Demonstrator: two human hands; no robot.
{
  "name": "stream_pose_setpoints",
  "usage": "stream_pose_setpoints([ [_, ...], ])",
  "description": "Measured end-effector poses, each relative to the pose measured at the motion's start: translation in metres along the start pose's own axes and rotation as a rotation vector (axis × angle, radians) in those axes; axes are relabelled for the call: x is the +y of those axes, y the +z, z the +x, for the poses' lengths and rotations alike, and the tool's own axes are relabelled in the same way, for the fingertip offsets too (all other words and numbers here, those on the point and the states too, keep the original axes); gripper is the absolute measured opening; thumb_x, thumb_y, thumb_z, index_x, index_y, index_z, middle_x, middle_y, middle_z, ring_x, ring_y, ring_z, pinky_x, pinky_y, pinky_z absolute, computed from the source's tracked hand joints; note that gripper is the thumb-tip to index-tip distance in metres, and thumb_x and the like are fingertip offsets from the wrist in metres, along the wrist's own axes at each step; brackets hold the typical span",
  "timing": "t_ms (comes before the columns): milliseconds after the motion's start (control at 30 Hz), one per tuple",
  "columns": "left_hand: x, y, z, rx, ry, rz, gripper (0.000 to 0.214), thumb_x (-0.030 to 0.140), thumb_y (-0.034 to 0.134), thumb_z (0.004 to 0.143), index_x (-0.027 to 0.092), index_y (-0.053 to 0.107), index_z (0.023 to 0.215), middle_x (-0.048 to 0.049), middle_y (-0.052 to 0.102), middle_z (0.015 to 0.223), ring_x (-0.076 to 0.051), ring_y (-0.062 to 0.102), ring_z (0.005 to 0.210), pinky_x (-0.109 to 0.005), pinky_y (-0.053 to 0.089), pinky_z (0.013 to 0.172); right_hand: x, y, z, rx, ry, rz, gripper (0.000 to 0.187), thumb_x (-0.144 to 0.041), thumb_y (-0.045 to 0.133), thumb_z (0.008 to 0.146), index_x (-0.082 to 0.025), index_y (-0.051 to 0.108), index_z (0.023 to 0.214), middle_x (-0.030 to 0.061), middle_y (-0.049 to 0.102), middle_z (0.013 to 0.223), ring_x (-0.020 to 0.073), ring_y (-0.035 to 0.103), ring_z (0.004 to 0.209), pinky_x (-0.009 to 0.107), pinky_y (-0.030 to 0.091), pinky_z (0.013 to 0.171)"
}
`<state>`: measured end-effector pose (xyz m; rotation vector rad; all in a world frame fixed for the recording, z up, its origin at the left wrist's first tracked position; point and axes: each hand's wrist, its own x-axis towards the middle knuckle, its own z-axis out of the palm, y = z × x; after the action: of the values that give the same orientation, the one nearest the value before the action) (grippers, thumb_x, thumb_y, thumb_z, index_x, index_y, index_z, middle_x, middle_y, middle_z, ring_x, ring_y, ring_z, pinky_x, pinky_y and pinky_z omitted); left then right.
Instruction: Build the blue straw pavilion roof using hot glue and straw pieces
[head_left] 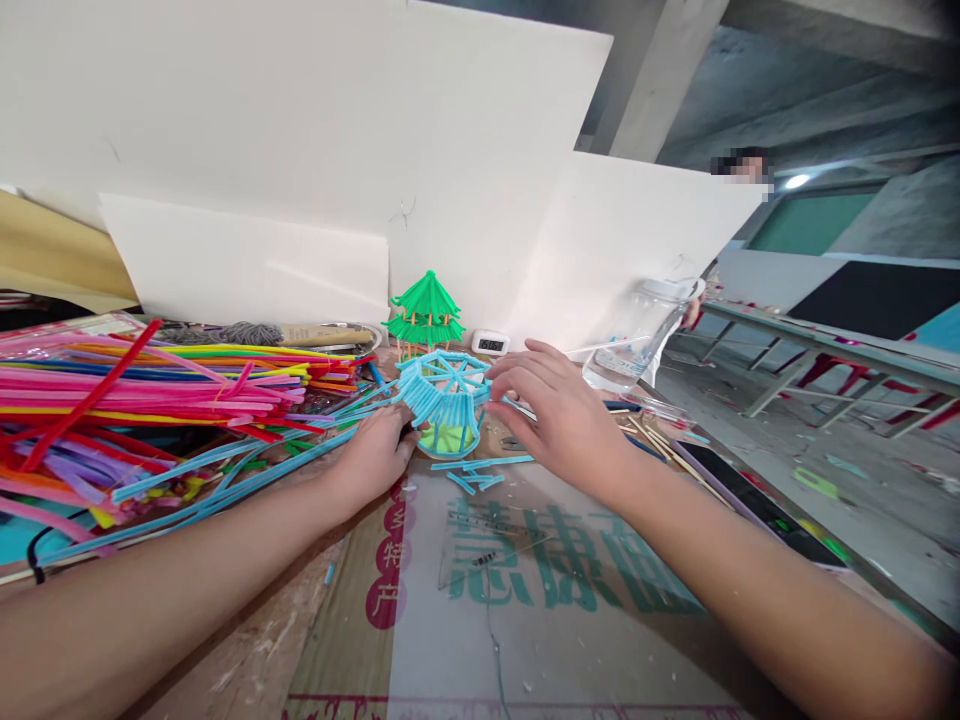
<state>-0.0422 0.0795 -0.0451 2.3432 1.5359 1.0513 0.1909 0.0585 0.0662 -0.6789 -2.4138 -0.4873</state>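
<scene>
A small blue pavilion roof made of pipe cleaners stands over a clear round cup with a green base on the cardboard. My left hand is closed around the model's lower left side, holding it. My right hand touches the roof's right edge with its fingertips curled, pinching a blue strand. Short cut blue pieces lie just in front of the model.
A finished green pavilion model stands behind, beside a small digital timer. A big heap of coloured pipe cleaners fills the left. A clear plastic jar, wooden sticks and a transparent ruler lie nearby. White boards stand behind.
</scene>
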Motion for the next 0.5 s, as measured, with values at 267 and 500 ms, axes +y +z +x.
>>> stream_pose_setpoints([
  [267, 0.001, -0.001, 0.0, 0.016, 0.018, -0.061, 0.01, 0.02, 0.051, 0.088, 0.018, 0.06, 0.091, -0.0103, 0.067, 0.096, -0.026, 0.062, 0.092, -0.039, 0.047, 0.085, -0.002, 0.004, -0.001, -0.043, -0.019, -0.035, 0.02, -0.033, 0.058, 0.092, -0.018, 0.06, 0.106, 0.0097, 0.067, 0.111, 0.0256, 0.057, 0.108, 0.049, 0.036, 0.106],
  [500, 0.0, 0.0, -0.001, -0.007, 0.005, -0.016, 0.012, 0.023, 0.048, 0.091, 0.016, 0.058, 0.091, -0.0125, 0.065, 0.096, -0.028, 0.061, 0.091, -0.041, 0.047, 0.083, -0.002, 0.01, -0.003, -0.132, -0.015, -0.059, 0.044, -0.039, 0.068, 0.085, -0.017, 0.058, 0.121, 0.0119, 0.063, 0.123, 0.0291, 0.052, 0.12, 0.053, 0.03, 0.111],
])
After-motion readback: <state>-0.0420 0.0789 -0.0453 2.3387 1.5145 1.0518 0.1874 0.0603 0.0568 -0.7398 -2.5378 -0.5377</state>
